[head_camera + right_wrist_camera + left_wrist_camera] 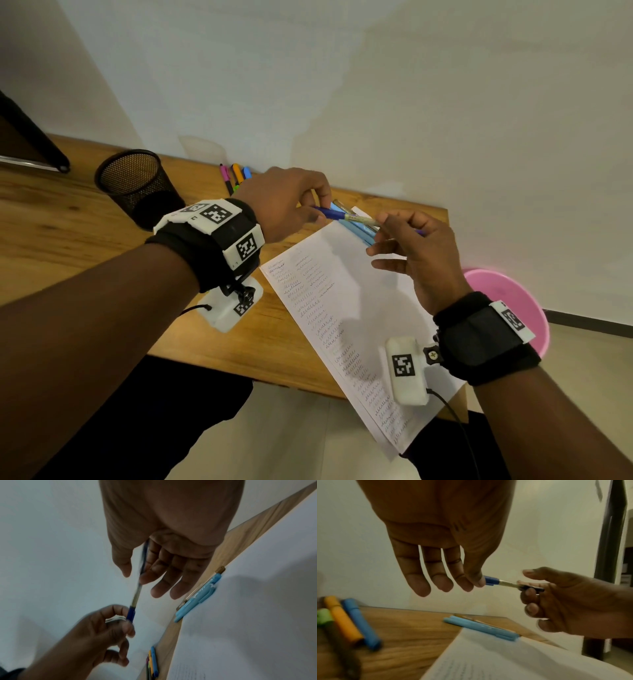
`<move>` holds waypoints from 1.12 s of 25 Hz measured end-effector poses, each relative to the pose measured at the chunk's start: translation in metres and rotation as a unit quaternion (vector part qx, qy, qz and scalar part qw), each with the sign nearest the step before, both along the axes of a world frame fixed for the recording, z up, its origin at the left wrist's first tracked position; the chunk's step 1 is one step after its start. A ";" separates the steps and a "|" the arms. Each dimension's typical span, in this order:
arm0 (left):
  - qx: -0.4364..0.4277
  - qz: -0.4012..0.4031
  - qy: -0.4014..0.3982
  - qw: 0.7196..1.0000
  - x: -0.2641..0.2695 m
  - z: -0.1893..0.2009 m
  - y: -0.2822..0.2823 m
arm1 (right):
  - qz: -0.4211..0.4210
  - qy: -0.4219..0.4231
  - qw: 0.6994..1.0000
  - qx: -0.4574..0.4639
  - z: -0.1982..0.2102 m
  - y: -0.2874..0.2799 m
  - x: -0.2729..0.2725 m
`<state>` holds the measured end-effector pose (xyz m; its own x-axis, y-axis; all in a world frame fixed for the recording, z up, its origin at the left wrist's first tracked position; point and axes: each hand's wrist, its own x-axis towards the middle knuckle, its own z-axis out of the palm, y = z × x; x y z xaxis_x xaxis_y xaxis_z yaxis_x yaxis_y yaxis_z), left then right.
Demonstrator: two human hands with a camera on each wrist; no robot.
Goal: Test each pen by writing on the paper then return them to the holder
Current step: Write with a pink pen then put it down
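Left hand (291, 202): raised above the wooden table (68, 222); thumb and forefinger pinch the dark blue cap (327, 212) of the pen.
Right hand (416, 253): at 3 o'clock of the left hand; thumb and fingers grip the clear-barrelled pen (363, 221) by its barrel.
Pen: held in the air between both hands, above the far end of the paper; whether the cap is fully seated, I cannot tell.
Paper: white sheet of paper (346, 329) covered in rows of squiggles, lying on the table.
Holder: black mesh cup (135, 183) at 9 o'clock of the left hand.
Light blue pens (356, 231): lying beneath the hands, on the paper's far edge.
Coloured markers (236, 176): side by side at 12 o'clock of the left wrist, by the wall.
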<state>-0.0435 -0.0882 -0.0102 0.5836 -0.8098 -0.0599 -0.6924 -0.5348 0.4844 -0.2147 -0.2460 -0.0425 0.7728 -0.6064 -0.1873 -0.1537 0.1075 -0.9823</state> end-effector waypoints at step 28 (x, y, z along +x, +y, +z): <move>0.128 0.228 -0.042 0.964 0.066 -0.068 0.060 | 0.027 0.239 0.888 -0.393 -0.016 -0.020 -0.005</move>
<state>0.0224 -0.0283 -0.0778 0.8871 -0.4327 -0.1608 -0.3879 -0.8876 0.2483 -0.2197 -0.2662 -0.0581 0.7506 -0.6597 -0.0373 -0.5571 -0.6015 -0.5725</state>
